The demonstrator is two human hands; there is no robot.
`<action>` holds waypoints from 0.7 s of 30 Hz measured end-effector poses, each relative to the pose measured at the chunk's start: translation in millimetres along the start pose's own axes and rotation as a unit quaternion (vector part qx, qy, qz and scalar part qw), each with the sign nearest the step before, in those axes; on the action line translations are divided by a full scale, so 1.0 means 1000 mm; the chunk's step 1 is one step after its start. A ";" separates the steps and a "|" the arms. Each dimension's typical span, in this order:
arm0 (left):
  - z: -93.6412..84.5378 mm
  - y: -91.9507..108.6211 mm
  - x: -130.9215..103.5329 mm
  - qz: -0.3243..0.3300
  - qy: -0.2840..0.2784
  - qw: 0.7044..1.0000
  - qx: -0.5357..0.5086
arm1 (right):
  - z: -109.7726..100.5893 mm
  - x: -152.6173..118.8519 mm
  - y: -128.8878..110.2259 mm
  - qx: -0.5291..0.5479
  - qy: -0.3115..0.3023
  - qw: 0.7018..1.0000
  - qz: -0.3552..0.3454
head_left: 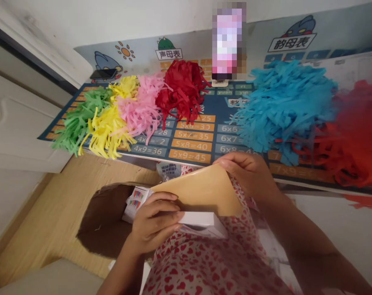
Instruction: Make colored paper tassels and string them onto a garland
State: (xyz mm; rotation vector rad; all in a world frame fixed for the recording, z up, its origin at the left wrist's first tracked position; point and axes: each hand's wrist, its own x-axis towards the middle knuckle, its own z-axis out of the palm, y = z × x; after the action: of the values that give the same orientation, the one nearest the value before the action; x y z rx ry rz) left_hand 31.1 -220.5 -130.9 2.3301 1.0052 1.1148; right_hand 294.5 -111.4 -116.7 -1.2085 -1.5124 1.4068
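In front of my lap, my left hand (156, 221) is closed around a small white box (201, 219), its fingers lying over the box's near side. A flat tan sheet (204, 188), paper or thin card, stands up behind the box; its lower edge is hidden, so I cannot tell whether it is inside the box or behind it. My right hand (247, 172) pinches the sheet's upper right corner between thumb and fingers, close to the table's front edge.
Paper-fringe bunches lie on the printed table mat (136, 151): green (84, 112), yellow (112, 127), pink (139, 106), dark red (182, 90), blue (287, 106) and orange-red (354, 139). A blurred-out phone-like screen (227, 41) stands behind. An open cardboard box (99, 221) with printed white boxes (136, 200) sits below left.
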 end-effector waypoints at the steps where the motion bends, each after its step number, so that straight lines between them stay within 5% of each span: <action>1: 0.000 0.001 0.001 0.001 -0.001 1.000 -0.001 | 0.000 0.000 0.000 0.005 0.003 1.000 0.004; 21: 0.003 0.011 0.001 0.010 -0.003 1.000 -0.016 | -0.013 0.002 0.040 0.118 0.074 0.986 0.091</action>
State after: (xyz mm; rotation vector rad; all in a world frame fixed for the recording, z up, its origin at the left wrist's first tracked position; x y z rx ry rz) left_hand 38.6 -227.5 -125.8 2.3218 0.9562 1.1226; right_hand 312.1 -107.3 -155.0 -1.2962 -1.1226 1.5305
